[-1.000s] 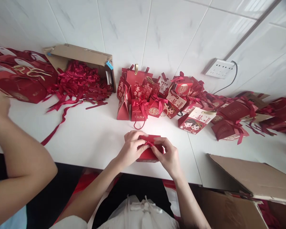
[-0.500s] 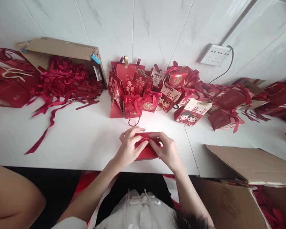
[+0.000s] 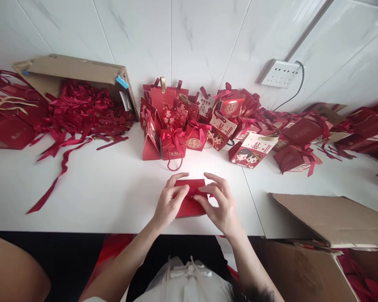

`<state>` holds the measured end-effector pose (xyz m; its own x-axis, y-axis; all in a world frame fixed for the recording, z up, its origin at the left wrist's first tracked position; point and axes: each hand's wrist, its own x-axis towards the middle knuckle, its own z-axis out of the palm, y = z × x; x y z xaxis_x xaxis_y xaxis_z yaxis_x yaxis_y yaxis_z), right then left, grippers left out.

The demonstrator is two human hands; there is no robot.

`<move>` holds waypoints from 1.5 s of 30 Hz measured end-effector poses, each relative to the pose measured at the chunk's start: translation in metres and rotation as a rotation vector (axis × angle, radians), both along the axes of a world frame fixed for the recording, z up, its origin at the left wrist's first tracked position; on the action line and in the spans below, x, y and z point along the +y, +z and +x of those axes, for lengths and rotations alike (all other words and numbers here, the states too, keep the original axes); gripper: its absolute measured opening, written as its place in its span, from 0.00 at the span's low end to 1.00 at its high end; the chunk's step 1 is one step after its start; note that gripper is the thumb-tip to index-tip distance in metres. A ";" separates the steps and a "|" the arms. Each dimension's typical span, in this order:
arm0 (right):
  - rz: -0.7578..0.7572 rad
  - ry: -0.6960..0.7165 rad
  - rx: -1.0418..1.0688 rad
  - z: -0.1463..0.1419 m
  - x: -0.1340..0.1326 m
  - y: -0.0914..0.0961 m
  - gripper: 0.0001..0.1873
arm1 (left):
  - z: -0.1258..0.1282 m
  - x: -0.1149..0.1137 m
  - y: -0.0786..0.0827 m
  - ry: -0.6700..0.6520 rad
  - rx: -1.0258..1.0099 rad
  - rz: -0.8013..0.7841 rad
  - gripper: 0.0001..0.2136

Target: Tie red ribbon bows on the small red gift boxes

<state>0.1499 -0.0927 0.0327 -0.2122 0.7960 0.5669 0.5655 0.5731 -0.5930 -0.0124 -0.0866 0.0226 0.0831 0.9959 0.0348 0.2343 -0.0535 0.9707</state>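
A small red gift box [image 3: 191, 208] lies on the white table in front of me. My left hand [image 3: 171, 200] is closed round its left side, thumb on the top face and forefinger stretched along the far edge. Over the right side, my right hand [image 3: 219, 201] is open, its fingers curved and apart, with the thumb near the middle of the top. A bit of red ribbon [image 3: 211, 195] shows behind the right fingers; the rest of it is hidden.
Finished-looking red gift boxes [image 3: 173, 142] with bows stand behind my hands. A cardboard box [image 3: 78, 63] spills red ribbons [image 3: 82, 100] on the left. Open cardboard flaps [image 3: 334, 216] jut out at the right. A power strip [image 3: 279, 74] hangs on the wall. Someone's bare limb [image 3: 15, 268] is at lower left.
Both hands were pinching the ribbon at the box's middle. They have moved apart, the right fingers have spread, and more of the box's top shows. The view has shifted slightly.
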 end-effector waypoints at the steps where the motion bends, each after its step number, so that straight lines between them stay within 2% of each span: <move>1: 0.067 -0.007 -0.041 0.001 -0.003 0.001 0.04 | 0.000 0.000 0.000 -0.003 -0.005 -0.011 0.20; 4: 0.174 -0.014 -0.183 0.002 -0.008 0.001 0.04 | -0.002 0.001 0.001 -0.011 -0.009 -0.024 0.21; 12: 0.154 -0.010 -0.198 0.000 -0.005 -0.009 0.07 | -0.003 0.004 0.002 -0.023 0.074 0.040 0.21; 19: 0.191 -0.019 -0.318 0.007 -0.003 0.001 0.08 | -0.008 -0.001 0.009 0.095 0.395 0.396 0.13; 21: 0.208 -0.015 -0.345 0.008 -0.004 0.003 0.08 | -0.010 -0.006 0.013 0.070 0.391 0.387 0.13; 26: 0.225 -0.007 -0.382 0.012 -0.005 0.003 0.11 | -0.011 -0.013 0.019 -0.012 0.410 0.243 0.13; 31: 0.241 0.006 -0.417 0.016 -0.005 0.000 0.12 | -0.011 -0.014 0.009 0.078 0.400 0.350 0.11; 36: 0.256 0.033 -0.434 0.019 -0.006 -0.005 0.15 | -0.012 -0.018 0.000 0.110 0.349 0.430 0.09; 41: 0.275 0.034 -0.453 0.023 -0.004 -0.007 0.17 | -0.014 -0.019 -0.007 0.167 0.401 0.527 0.08; 45: 0.194 0.043 -0.375 0.024 -0.007 -0.005 0.13 | -0.015 -0.022 -0.013 0.229 0.381 0.499 0.08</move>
<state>0.1736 -0.0995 0.0281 -0.4630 0.6679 0.5827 0.6944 0.6819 -0.2298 -0.0269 -0.1082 0.0095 -0.0309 0.8618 0.5064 0.6147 -0.3831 0.6895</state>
